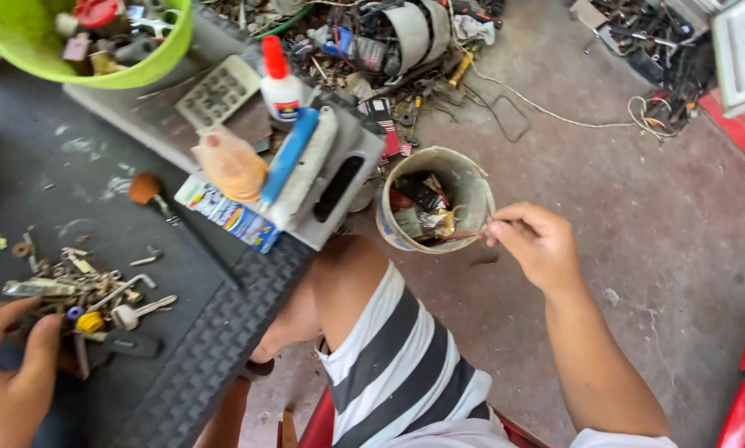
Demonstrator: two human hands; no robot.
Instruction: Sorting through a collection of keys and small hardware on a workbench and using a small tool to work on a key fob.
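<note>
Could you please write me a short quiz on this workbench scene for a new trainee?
1. True or false: the right hand pinches a thin wire-like piece at the rim of the dirty bucket.
2. What lies nearest the left hand? A) the glue bottle B) the pile of keys C) the green bowl
3. Fill in: the bucket stands on the ____, not on the black mat.

Key:
1. True.
2. B.
3. Floor; the concrete floor shows all around it.
</note>
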